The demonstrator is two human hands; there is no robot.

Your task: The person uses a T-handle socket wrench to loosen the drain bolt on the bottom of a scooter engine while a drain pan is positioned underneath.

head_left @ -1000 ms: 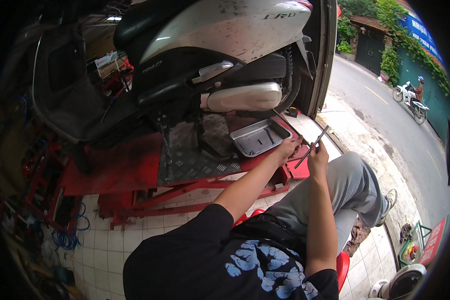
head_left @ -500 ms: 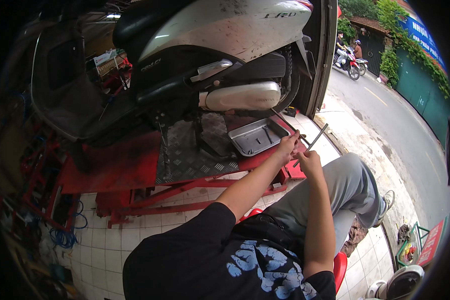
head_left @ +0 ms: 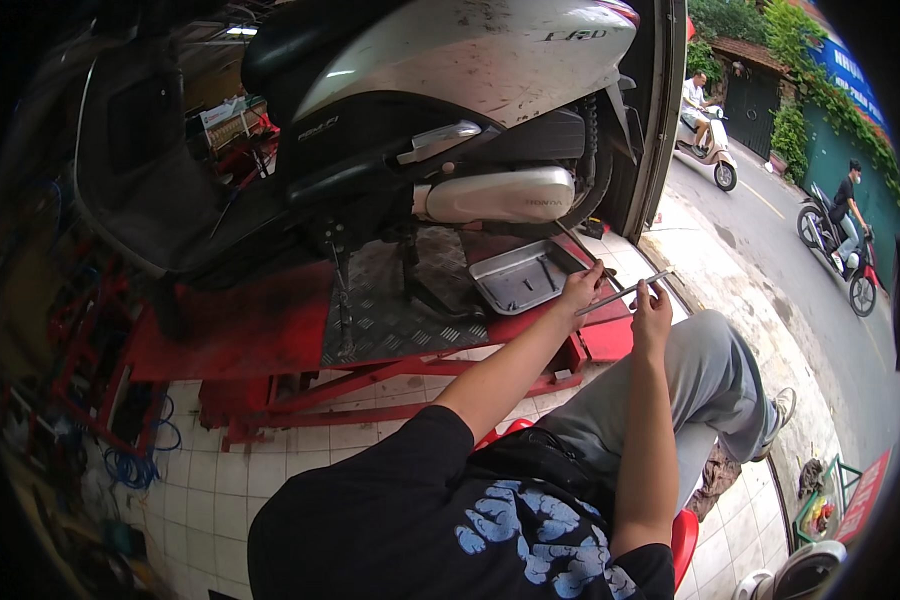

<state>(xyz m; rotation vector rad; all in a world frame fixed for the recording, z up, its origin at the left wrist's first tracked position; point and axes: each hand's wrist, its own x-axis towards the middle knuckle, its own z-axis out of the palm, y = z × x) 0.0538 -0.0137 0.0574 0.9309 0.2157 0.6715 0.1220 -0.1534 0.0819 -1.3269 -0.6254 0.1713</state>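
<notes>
A thin grey metal rod [head_left: 620, 294] slants between my hands, its far end up to the right. My right hand [head_left: 652, 318] is closed around it with the fingers raised. My left hand [head_left: 580, 292] is closed in a pinch beside the rod's lower end; a small dark piece shows at its fingertips, too small to name. Whether the left fingers also touch the rod, I cannot tell. Just beyond my left hand lies a shallow metal tray [head_left: 498, 262] with a few small dark parts, perhaps bolts, in it.
A silver and black scooter [head_left: 470, 75] stands on a red lift platform [head_left: 240, 335] with a checkered metal plate [head_left: 370, 320]. Blue hose [head_left: 130, 468] coils on the tiled floor at left. Beyond the doorway, riders pass on the street [head_left: 770, 235]. A red stool [head_left: 685, 540] is under me.
The rod has swung from steep to flatter. My right hand has moved up and to the right; the left stays close to its place. Different riders are on the street.
</notes>
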